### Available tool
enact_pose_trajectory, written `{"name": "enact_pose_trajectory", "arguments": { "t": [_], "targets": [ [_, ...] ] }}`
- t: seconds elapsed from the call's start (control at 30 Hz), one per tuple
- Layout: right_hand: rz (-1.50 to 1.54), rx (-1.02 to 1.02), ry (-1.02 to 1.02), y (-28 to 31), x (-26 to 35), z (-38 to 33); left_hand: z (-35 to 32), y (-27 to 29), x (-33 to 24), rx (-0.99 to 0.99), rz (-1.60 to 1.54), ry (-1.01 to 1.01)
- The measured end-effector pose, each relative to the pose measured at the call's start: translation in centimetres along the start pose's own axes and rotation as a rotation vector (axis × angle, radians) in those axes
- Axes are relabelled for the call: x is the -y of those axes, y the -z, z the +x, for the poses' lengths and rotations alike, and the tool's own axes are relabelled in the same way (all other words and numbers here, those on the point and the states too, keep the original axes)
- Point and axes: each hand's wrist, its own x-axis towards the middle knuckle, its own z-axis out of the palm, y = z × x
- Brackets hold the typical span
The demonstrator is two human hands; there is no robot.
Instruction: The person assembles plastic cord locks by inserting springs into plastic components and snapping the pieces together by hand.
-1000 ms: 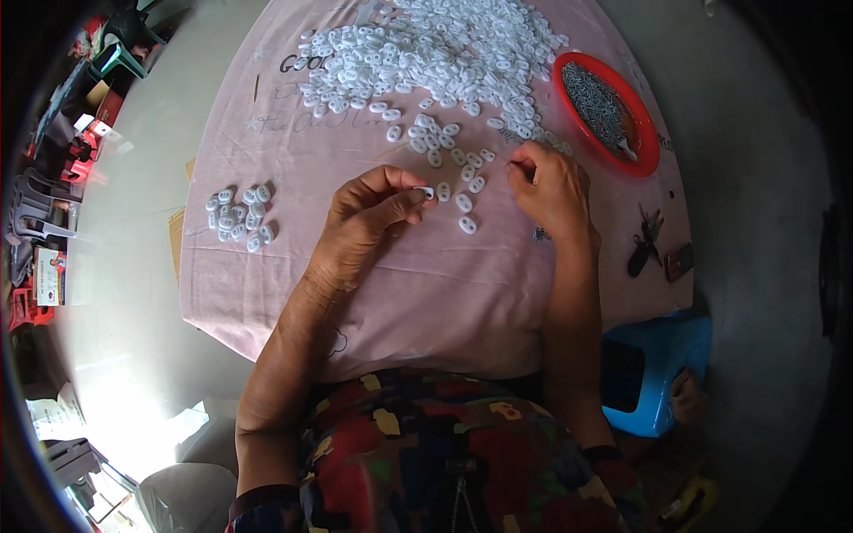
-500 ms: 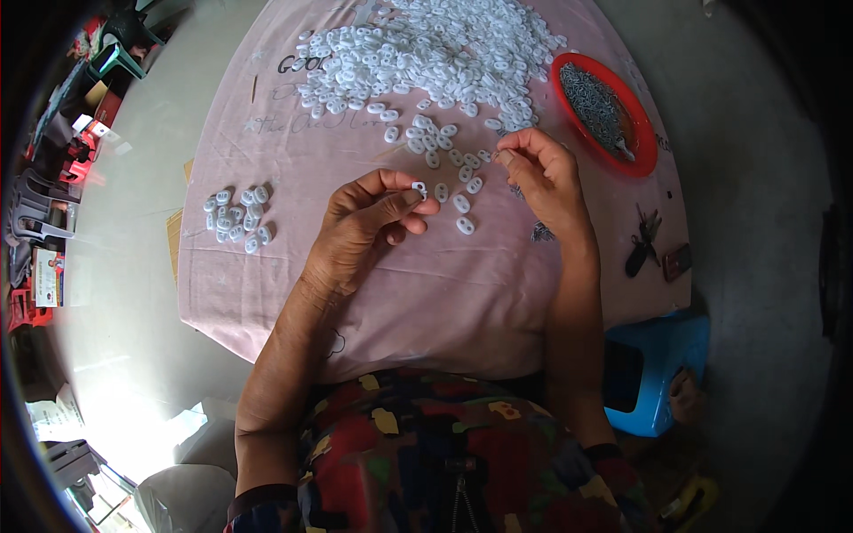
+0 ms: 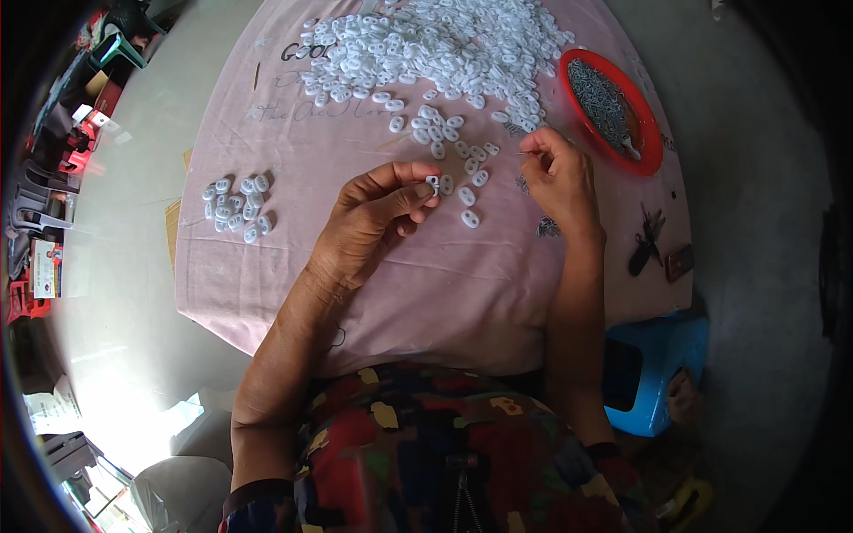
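My left hand (image 3: 369,213) is closed in a pinch on a small white oval plastic piece with two holes (image 3: 433,183), held above the middle of the cloth. To its right, my right hand (image 3: 565,194) pinches a tiny thin metal pin (image 3: 522,154) between thumb and forefinger; its exact shape is too small to tell. Several loose white pieces (image 3: 470,218) lie between the hands. Beyond them spreads a large heap of the same pieces (image 3: 435,53). On the left, a smaller group of white pieces (image 3: 235,209) sits apart.
A red bowl (image 3: 656,147) with many small grey metal parts stands at the right. Keys (image 3: 647,242) and a small dark case (image 3: 679,263) lie near the right edge of the pink tablecloth (image 3: 426,302). Below that edge is a blue stool (image 3: 662,364).
The whole view has shifted slightly. My left hand has turned the white piece a little and moved slightly right; my right hand has drawn slightly right, still pinching.
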Motion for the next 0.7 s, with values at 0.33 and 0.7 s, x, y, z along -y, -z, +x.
{"name": "enact_pose_trajectory", "arguments": {
  "t": [0.33,0.7],
  "targets": [
    [-0.063,0.014,-0.091,1.5,-1.4,0.2,-0.1,0.1,0.0,0.012,0.055,-0.007],
    [-0.275,-0.121,0.048,0.8,-1.9,0.4,0.0,0.1,0.0,0.013,0.043,0.009]
  ]
}}
